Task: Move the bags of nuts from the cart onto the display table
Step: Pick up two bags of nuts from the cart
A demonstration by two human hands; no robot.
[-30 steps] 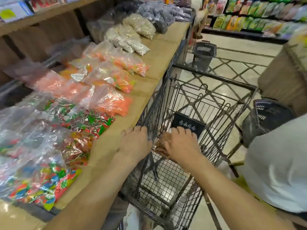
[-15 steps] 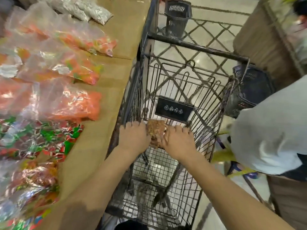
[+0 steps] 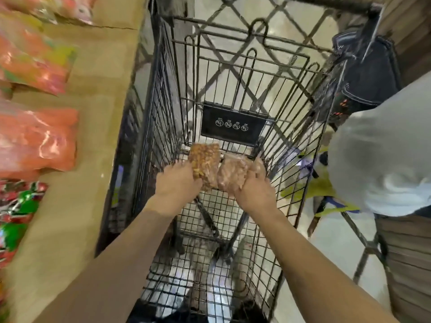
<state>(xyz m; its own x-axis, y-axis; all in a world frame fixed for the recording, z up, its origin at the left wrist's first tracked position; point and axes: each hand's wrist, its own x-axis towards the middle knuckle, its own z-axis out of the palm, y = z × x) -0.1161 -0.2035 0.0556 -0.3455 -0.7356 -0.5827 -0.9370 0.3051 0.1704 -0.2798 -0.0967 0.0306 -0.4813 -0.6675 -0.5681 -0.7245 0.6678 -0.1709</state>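
Nearest the observer, two bare forearms reach down into the wire cart (image 3: 161,94). The left hand (image 3: 177,184) has its fingers curled round the lower end of a bag of nuts (image 3: 204,157), which stands roughly upright in the grip. The right hand (image 3: 254,194) is wrapped round a second, paler bag (image 3: 233,174). The two bags touch side by side, held inside the basket above its mesh floor. One bag per hand suggests both are meant to leave in a single lift.

Beyond the hands, a black placard (image 3: 233,123) hangs on the cart's far panel. I see no other bags on the visible floor.

The display table (image 3: 98,113) runs just beside the cart's left wall, so the carry should be short. Orange packets (image 3: 37,141) lie near its edge, with bare surface alongside. To the right stands another person in a pale top (image 3: 382,159).
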